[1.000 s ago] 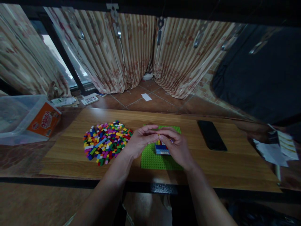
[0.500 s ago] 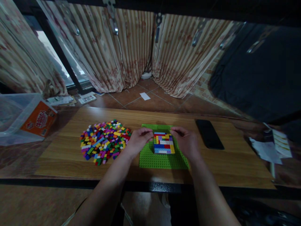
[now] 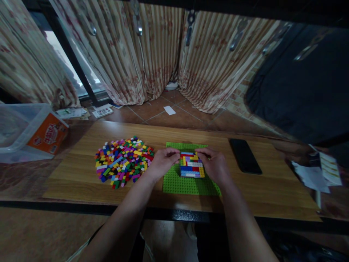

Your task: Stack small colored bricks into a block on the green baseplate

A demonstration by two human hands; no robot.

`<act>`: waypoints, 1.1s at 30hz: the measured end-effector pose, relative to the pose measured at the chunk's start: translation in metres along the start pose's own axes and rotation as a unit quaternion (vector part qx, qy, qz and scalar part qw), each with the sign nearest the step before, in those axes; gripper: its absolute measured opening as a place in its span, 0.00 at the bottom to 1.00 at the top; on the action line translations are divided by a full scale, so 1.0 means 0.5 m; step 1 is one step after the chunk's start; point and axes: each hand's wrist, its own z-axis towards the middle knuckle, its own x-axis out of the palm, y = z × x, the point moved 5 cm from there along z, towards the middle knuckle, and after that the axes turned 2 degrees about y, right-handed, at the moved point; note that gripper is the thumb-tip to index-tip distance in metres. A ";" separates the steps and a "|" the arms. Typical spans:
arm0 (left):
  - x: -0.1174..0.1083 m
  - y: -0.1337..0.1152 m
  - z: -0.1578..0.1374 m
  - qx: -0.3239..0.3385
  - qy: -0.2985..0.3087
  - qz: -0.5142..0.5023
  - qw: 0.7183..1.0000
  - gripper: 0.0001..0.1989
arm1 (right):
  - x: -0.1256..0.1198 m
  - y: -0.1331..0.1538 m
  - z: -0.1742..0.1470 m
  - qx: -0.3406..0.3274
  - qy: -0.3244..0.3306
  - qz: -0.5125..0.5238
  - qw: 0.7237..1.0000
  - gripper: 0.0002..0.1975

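We have the multicoloured rectangular block of plastic bricks (image 3: 192, 169) on the studded green plastic baseplate (image 3: 174, 185). Our left hand (image 3: 163, 162) and right hand (image 3: 215, 163) partly hide its far corners, fingers drawn close; we cannot tell whether they clamp it. Left lies our loose heap of coloured bricks (image 3: 124, 162), right a flat black phone (image 3: 245, 156), all on the brown wooden surface (image 3: 264, 193). Past its left end stands a clear plastic box (image 3: 35, 134).

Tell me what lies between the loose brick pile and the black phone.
In the head view: the green baseplate, bearing the multicoloured brick build, with the left hand and right hand at the build's sides.
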 end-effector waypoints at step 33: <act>-0.001 0.009 0.003 0.024 0.004 0.019 1.000 0.04 | 0.017 -0.054 0.012 0.152 -0.051 0.199 0.967 0.12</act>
